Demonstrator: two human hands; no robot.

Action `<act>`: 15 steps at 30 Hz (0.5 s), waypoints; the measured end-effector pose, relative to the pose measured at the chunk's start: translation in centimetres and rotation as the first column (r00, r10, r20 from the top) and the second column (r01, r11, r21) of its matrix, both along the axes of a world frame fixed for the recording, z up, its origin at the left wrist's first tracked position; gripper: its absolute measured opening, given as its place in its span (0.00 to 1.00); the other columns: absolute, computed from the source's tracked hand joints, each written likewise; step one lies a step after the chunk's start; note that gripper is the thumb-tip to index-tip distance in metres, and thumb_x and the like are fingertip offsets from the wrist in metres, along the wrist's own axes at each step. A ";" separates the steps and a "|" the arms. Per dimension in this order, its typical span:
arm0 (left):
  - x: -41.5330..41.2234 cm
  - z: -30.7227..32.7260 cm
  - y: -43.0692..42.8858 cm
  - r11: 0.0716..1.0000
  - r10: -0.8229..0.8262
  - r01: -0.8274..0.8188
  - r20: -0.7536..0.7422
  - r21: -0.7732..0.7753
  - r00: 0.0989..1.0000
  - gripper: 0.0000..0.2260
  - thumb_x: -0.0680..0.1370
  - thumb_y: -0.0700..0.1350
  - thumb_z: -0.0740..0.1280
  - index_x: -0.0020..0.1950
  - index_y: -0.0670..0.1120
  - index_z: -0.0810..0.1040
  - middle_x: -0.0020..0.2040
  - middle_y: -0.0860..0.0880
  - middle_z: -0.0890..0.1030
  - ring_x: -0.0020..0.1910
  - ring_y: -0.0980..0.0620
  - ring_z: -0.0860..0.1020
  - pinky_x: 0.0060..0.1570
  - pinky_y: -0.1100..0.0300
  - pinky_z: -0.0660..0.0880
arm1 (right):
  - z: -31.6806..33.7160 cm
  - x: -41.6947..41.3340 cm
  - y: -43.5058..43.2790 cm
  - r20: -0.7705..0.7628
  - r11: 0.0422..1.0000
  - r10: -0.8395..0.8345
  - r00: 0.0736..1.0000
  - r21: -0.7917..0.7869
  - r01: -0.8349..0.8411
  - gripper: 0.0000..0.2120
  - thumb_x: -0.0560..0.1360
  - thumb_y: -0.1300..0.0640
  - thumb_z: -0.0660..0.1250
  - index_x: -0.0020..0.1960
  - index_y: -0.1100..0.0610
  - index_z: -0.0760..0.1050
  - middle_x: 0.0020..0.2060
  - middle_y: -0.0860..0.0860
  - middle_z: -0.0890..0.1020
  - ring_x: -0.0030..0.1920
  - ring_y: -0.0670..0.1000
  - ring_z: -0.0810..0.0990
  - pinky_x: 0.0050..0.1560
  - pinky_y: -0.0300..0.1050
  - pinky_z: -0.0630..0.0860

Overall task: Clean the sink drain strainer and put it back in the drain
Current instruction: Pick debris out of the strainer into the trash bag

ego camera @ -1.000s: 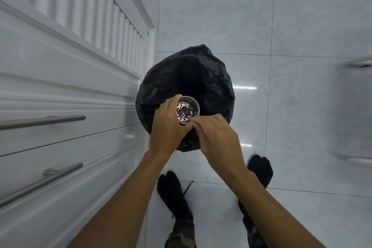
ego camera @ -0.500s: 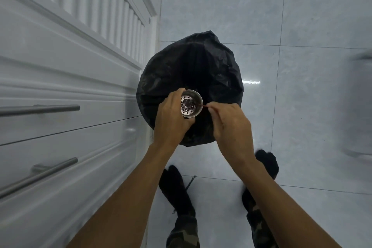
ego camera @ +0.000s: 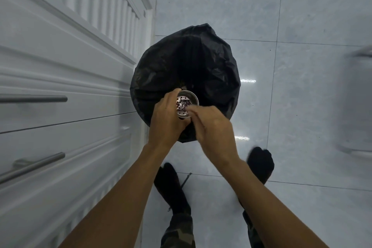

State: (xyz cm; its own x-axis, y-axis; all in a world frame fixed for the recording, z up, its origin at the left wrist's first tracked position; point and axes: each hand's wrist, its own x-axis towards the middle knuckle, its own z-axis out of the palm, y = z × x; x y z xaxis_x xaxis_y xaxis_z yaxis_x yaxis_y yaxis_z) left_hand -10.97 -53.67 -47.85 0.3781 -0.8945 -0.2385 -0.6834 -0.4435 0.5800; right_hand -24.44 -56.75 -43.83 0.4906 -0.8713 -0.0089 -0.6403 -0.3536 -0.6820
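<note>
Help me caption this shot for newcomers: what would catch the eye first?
The black bin bag in the middle of the pale tiled floor stands out first. Right over it, the left hand grips a shiny drain strainer speckled with dark debris, and the blurred right hand reaches to it. White drawers with bar handles fill the left side.

Glossy pale grey floor tiles (ego camera: 302, 16) mirror ceiling lights (ego camera: 248, 81). White panelled drawers (ego camera: 60, 131) with metal bar handles (ego camera: 34, 99) line the left; a blurred white unit (ego camera: 356, 102), possibly an appliance, stands right.
</note>
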 end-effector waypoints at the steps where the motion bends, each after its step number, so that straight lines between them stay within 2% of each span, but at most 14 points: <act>1: 0.0 0.0 -0.1 1.000 -0.012 0.012 -0.006 0.007 1.000 0.34 0.71 0.49 0.80 0.73 0.40 0.72 0.66 0.41 0.80 0.63 0.41 0.79 0.67 0.53 0.72 | -0.2 -0.2 -1.0 -0.011 0.998 -0.059 0.998 0.007 0.059 0.09 0.77 0.63 0.70 0.56 0.58 0.82 0.46 0.55 0.86 0.44 0.55 0.84 0.45 0.51 0.84; 3: 0.2 -0.2 -0.2 0.999 -0.033 0.032 0.006 0.025 0.999 0.34 0.71 0.49 0.80 0.73 0.41 0.72 0.66 0.42 0.79 0.65 0.42 0.78 0.68 0.55 0.70 | -0.7 -1.2 -2.3 -0.057 0.986 -0.166 0.985 0.010 0.167 0.08 0.78 0.61 0.69 0.57 0.55 0.82 0.47 0.52 0.86 0.45 0.53 0.82 0.45 0.51 0.84; 4: 0.4 -0.3 -0.2 0.999 -0.031 0.031 0.014 0.033 0.999 0.34 0.71 0.49 0.80 0.73 0.41 0.72 0.67 0.42 0.79 0.65 0.42 0.78 0.68 0.56 0.69 | -0.7 -1.6 -2.3 -0.084 0.986 -0.165 0.983 0.010 0.166 0.08 0.78 0.61 0.70 0.57 0.55 0.82 0.46 0.51 0.85 0.45 0.53 0.82 0.45 0.51 0.83; 8: 0.3 -0.4 -0.3 1.000 -0.004 0.003 0.013 0.031 1.000 0.35 0.70 0.49 0.81 0.73 0.40 0.72 0.66 0.41 0.79 0.63 0.41 0.78 0.66 0.56 0.69 | -0.2 -0.5 0.3 -0.091 0.998 0.050 0.995 0.034 -0.047 0.10 0.75 0.62 0.73 0.56 0.56 0.81 0.48 0.52 0.85 0.47 0.54 0.82 0.45 0.51 0.83; 12: 0.2 -0.7 -0.7 0.999 -0.028 0.027 0.022 0.035 0.999 0.34 0.70 0.49 0.81 0.72 0.41 0.72 0.65 0.42 0.79 0.64 0.42 0.78 0.67 0.56 0.69 | -0.8 -1.1 -2.4 -0.080 0.984 -0.171 0.982 0.030 0.174 0.09 0.78 0.61 0.70 0.57 0.56 0.81 0.48 0.53 0.85 0.47 0.55 0.82 0.47 0.52 0.83; 13: 0.4 -0.7 -0.7 0.999 -0.030 0.028 0.030 0.042 0.999 0.35 0.70 0.49 0.81 0.73 0.42 0.72 0.66 0.42 0.79 0.64 0.42 0.78 0.67 0.57 0.68 | -0.9 -1.3 -2.4 -0.095 0.985 -0.165 0.982 0.033 0.169 0.09 0.78 0.61 0.70 0.57 0.56 0.81 0.48 0.53 0.85 0.48 0.55 0.82 0.47 0.52 0.83; 15: 0.7 -0.7 -0.8 0.998 -0.036 0.034 0.043 0.044 0.998 0.37 0.69 0.49 0.82 0.73 0.41 0.71 0.66 0.41 0.79 0.65 0.42 0.77 0.67 0.56 0.68 | -0.7 -1.1 -1.1 -0.127 0.999 -0.019 0.992 0.044 0.025 0.10 0.77 0.60 0.72 0.57 0.54 0.81 0.49 0.51 0.85 0.49 0.53 0.81 0.47 0.49 0.83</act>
